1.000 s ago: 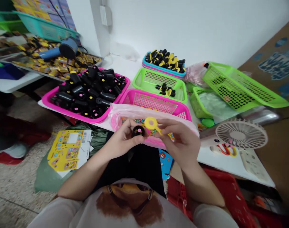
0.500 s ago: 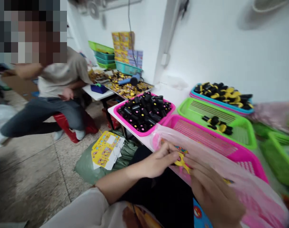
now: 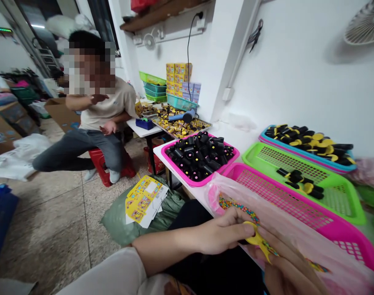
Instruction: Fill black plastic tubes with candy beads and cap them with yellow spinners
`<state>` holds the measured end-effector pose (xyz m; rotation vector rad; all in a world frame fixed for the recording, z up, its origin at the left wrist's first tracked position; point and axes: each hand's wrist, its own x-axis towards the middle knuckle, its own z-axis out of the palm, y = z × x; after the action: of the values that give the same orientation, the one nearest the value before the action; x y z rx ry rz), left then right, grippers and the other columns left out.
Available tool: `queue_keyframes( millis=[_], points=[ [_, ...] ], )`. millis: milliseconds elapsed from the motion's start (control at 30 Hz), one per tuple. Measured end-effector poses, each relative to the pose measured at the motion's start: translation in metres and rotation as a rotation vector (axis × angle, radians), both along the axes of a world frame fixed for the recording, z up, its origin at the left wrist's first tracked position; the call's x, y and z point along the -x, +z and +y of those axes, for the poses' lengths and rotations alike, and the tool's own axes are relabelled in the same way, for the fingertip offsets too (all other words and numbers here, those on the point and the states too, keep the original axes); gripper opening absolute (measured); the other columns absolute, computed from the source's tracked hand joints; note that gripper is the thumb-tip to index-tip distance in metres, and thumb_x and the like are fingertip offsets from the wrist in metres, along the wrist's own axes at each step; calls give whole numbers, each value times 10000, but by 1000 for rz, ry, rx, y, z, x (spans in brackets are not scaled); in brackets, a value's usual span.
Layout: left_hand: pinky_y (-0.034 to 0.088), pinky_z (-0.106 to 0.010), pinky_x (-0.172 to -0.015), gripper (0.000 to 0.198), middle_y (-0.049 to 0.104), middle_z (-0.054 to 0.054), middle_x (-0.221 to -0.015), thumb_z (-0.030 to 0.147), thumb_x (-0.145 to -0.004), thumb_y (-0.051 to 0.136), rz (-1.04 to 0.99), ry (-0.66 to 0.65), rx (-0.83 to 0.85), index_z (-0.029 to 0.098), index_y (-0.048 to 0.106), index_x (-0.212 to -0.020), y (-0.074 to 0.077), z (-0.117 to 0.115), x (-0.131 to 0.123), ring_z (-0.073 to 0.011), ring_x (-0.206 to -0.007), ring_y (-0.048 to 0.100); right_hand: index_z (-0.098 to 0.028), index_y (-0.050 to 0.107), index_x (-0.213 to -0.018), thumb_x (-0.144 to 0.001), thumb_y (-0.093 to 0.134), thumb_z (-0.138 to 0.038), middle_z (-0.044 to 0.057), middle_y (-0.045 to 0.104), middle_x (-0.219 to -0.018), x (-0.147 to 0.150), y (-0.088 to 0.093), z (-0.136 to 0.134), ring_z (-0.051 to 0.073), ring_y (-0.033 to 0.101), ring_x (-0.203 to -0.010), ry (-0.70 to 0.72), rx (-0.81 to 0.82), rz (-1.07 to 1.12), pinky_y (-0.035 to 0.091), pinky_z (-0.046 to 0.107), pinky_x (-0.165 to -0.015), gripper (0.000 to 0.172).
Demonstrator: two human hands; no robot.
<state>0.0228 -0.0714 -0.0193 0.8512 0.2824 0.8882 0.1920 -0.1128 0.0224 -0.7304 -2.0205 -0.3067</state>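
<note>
Between my hands is a small yellow plastic piece (image 3: 258, 239) with a rounded end and a narrow forked end. My left hand (image 3: 225, 230) pinches the rounded end, thumb on top; a dark bit shows beneath the thumb. My right hand (image 3: 287, 260) closes on the narrow end from the right, its fingertips partly hidden. Just under and behind the hands, many tiny multicoloured beads (image 3: 240, 208) lie in a pink plastic bag (image 3: 217, 188) along the table edge. Beyond it are an unfilled-looking pink basket (image 3: 275, 205) and a green basket (image 3: 251, 157) with several black-and-yellow pieces (image 3: 300, 182).
A pink basket of black cylinders (image 3: 202, 157) stands left of the bag. A blue basket (image 3: 355, 164) of black-and-yellow pieces is at the back right. A seated person (image 3: 105, 102) is at the left, by a tray of yellow parts (image 3: 181, 123). Printed card sheets (image 3: 147, 196) lie on a green sack (image 3: 113, 221).
My view has swung up and left, so things sit further right and lower. Both hands still hold the yellow piece; more of it and more beads show now.
</note>
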Motion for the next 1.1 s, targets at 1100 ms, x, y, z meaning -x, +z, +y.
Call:
queue_keyframes(
  millis=[1100],
  points=[
    [363,-175,-458,314,506,-35,-781,433,-976,614,-176,-98,495,168,629,-808,50,14,29,-132,-672,484,-272,560,-1401,-877,574,-36,105,687,-1315,57,0,29,275,678,-1258,50,312,218,640,435,-1031,575]
  ],
)
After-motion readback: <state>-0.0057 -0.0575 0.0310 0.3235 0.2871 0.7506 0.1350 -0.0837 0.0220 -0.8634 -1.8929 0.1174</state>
